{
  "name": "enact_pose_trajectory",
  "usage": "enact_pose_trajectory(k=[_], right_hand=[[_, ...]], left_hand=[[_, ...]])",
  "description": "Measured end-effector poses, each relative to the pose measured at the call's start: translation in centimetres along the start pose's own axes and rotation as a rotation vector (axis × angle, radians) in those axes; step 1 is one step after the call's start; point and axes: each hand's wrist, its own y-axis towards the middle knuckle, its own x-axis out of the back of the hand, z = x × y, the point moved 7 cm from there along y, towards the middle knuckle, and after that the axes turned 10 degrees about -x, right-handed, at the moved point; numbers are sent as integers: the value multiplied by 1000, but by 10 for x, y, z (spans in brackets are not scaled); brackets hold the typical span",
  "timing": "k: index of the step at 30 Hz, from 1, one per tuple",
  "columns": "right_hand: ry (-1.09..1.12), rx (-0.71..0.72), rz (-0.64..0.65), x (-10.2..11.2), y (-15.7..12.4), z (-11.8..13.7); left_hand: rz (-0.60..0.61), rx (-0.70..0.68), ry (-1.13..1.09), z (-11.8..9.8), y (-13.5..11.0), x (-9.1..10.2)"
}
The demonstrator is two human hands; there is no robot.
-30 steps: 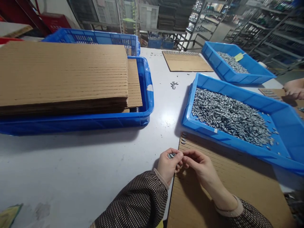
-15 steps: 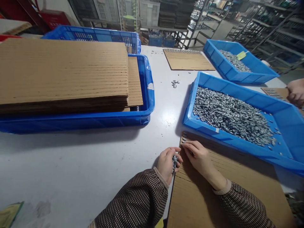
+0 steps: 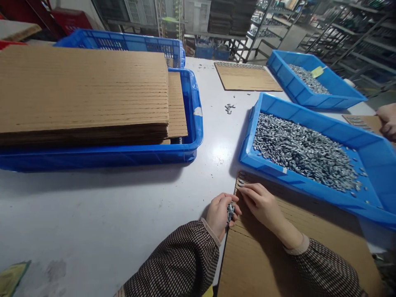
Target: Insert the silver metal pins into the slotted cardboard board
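My left hand [image 3: 220,212] is curled around a small bunch of grey metal pieces [image 3: 230,210] at the left edge of a corrugated cardboard sheet [image 3: 297,247]. My right hand [image 3: 260,203] rests on that sheet with its fingertips pinched together near the far left corner, where a few metal pieces [image 3: 240,181] lie in the grooves. Whether the pinch holds a piece is hidden. Just beyond the sheet stands a blue tray [image 3: 374,159] heaped with the same metal pieces [image 3: 303,150].
A blue crate [image 3: 192,123] stacked with cardboard sheets [image 3: 83,90] fills the left. A second cardboard sheet [image 3: 246,77], another blue tray [image 3: 309,93] of pieces and a few loose pieces [image 3: 229,108] lie farther back. Another person's hand [image 3: 386,121] shows at the right edge.
My right hand left the left hand and moved forward to the sheet's far left corner. My left hand turned slightly, still holding its bunch.
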Motion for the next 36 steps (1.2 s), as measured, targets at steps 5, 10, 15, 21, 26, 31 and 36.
enact_pose_trajectory(k=[5,10,15,21,26,31,36], right_hand=[[-14,-95,-90,6,5,-13],[-117,-64,-42,-3,10,-10],[-137,-46,-35,-4,11,-9],[-194,-6,-3,-4,11,-4],[-215,-1,21,-6,12,-3],[-142,-25,2,-4,11,-7],[-28,-90,-71,3,14,-18]], left_hand=[[-8,27,13,1,1,1],[6,32,20,3,2,0],[14,29,30,3,1,-1],[22,14,16,6,5,0],[31,12,1,7,4,0],[24,6,11,6,4,1],[28,11,3,7,4,0]])
